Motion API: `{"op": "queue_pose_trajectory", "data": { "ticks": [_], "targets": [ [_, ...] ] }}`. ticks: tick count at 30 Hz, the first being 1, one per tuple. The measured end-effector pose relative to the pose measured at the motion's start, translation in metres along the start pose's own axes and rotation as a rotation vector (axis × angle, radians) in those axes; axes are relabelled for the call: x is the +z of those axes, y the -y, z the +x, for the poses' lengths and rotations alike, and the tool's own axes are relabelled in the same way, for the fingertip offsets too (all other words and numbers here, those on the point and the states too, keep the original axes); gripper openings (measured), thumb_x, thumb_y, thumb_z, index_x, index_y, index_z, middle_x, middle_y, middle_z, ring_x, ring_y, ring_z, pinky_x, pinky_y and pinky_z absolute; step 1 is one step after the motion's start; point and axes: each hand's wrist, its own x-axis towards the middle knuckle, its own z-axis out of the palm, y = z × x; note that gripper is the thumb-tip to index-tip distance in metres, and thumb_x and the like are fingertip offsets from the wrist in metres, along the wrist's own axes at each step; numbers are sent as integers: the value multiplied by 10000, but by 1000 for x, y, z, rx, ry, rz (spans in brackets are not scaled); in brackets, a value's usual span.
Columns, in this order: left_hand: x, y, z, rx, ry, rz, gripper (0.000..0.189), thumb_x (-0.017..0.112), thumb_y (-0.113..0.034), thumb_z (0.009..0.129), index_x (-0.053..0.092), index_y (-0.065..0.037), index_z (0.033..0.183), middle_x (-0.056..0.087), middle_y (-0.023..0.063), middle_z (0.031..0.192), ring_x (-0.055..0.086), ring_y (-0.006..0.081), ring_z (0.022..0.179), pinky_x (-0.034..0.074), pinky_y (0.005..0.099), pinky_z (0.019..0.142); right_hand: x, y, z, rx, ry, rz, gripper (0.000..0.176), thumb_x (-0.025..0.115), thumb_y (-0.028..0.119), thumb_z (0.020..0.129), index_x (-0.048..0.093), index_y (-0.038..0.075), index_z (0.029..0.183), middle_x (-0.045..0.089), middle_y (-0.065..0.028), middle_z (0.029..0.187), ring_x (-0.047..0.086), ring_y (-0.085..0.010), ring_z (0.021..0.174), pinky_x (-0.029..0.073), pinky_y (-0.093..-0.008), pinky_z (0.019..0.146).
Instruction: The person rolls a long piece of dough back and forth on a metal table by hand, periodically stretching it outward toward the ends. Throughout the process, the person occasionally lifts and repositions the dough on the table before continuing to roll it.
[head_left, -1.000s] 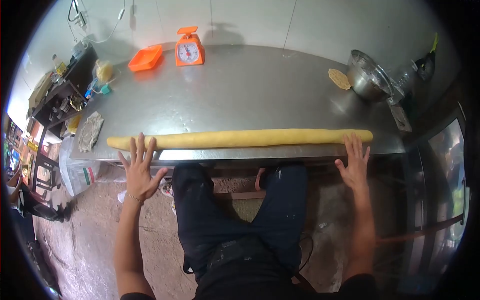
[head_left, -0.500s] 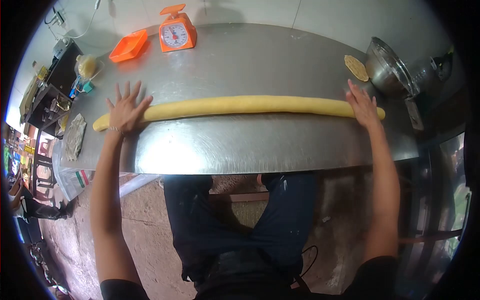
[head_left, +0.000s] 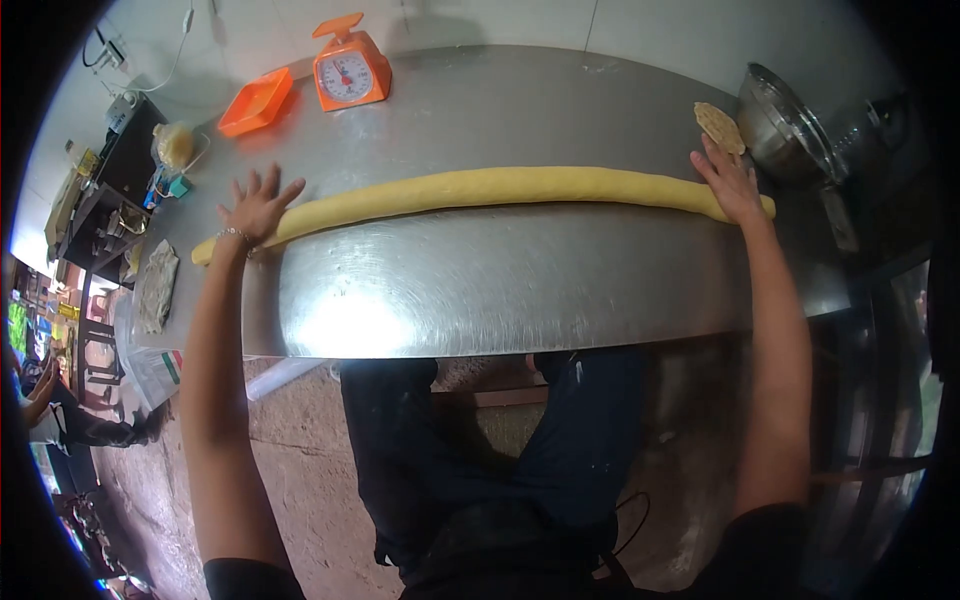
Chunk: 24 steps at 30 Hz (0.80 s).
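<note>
A long roll of yellow dough (head_left: 500, 186) lies crosswise on the steel table (head_left: 480, 270), its middle bowed away from me. My left hand (head_left: 258, 208) rests flat on the dough near its left end, fingers spread. Close to the right end, my right hand (head_left: 732, 185) lies on the dough with its fingers stretched out. Both tips of the roll stick out past my hands. A flat, pale piece of dough (head_left: 718, 126) is just beyond my right fingertips.
An orange kitchen scale (head_left: 350, 75) and an orange tray (head_left: 255, 102) stand at the back left. Metal bowls (head_left: 785, 125) are at the back right, with a scraper-like tool (head_left: 838, 215) nearby. A crumpled cloth (head_left: 158, 285) lies at the left edge. A person (head_left: 50, 405) is far left.
The middle of the dough roll has moved away from me and bows more. My right hand has shifted slightly forward along with it. The whole view has tilted a little.
</note>
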Motion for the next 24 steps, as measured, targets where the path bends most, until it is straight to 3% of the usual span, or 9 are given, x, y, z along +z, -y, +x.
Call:
{"op": "queue_pose_trajectory", "data": {
  "ticks": [1, 5, 8, 9, 12, 13, 17, 21, 24],
  "targets": [
    [-7, -12, -18, -75, -33, -59, 1045, 387, -916, 951, 244, -283, 1771, 141, 183, 1844, 56, 500, 1684, 37, 803, 1259, 0, -1, -10, 0, -12, -18, 966, 288, 918, 990, 322, 317, 1746, 272, -103, 1820, 197, -386, 1685, 88, -649, 1344],
    [-2, 0, -61, 55, -88, -11, 930, 304, -849, 1030, 288, -273, 1760, 214, 200, 1823, 122, 495, 1678, 75, 750, 1291, -11, -10, -58, -26, 41, -35, 832, 307, 818, 1061, 411, 310, 1711, 336, -148, 1788, 220, -392, 1676, 94, -621, 1348],
    [22, 20, -83, 129, -277, -33, 879, 347, -804, 1051, 337, -263, 1745, 272, 211, 1802, 183, 500, 1663, 83, 685, 1321, -7, -34, -93, -99, -21, -27, 773, 374, 750, 1088, 457, 272, 1689, 375, -172, 1766, 237, -403, 1668, 103, -596, 1352],
    [25, 21, -98, 153, -323, -56, 873, 423, -785, 1044, 365, -254, 1734, 280, 216, 1798, 208, 510, 1650, 90, 661, 1330, -4, -42, -104, -120, -49, -33, 766, 407, 734, 1087, 463, 259, 1685, 378, -174, 1764, 237, -406, 1667, 106, -588, 1353],
    [32, 25, -149, 196, -384, -14, 849, 486, -739, 1045, 316, -300, 1751, 280, 170, 1808, 202, 485, 1659, 103, 645, 1334, -3, -51, -152, -159, -139, 0, 787, 464, 722, 1075, 452, 232, 1691, 367, -167, 1770, 220, -404, 1672, 102, -595, 1352],
    [36, 28, -165, 221, -411, -44, 917, 564, -740, 1001, 321, -269, 1750, 284, 166, 1806, 200, 480, 1659, 102, 642, 1337, -3, -52, -168, -170, -170, 20, 801, 476, 724, 1069, 443, 225, 1695, 359, -163, 1773, 211, -401, 1676, 98, -603, 1350],
    [48, 38, -227, 306, -482, -109, 1005, 616, -750, 953, 304, -234, 1758, 197, 162, 1832, 115, 463, 1684, 63, 681, 1329, -14, -45, -232, -157, -197, 33, 924, 451, 818, 1017, 349, 253, 1740, 296, -141, 1803, 175, -383, 1690, 53, -668, 1334],
    [55, 41, -267, 281, -453, -89, 1043, 578, -793, 936, 280, -241, 1769, 155, 113, 1854, 44, 405, 1710, -49, 743, 1292, -20, -48, -268, -150, -185, -33, 956, 402, 857, 1002, 337, 260, 1745, 283, -128, 1811, 175, -376, 1692, 39, -670, 1334],
    [60, 44, -256, 254, -453, -47, 1027, 549, -797, 952, 280, -234, 1768, 152, 105, 1856, 52, 397, 1711, -59, 746, 1289, -18, -54, -266, -146, -164, -49, 952, 394, 861, 1001, 334, 271, 1746, 273, -122, 1816, 175, -370, 1694, 36, -668, 1334]
  ]
}}
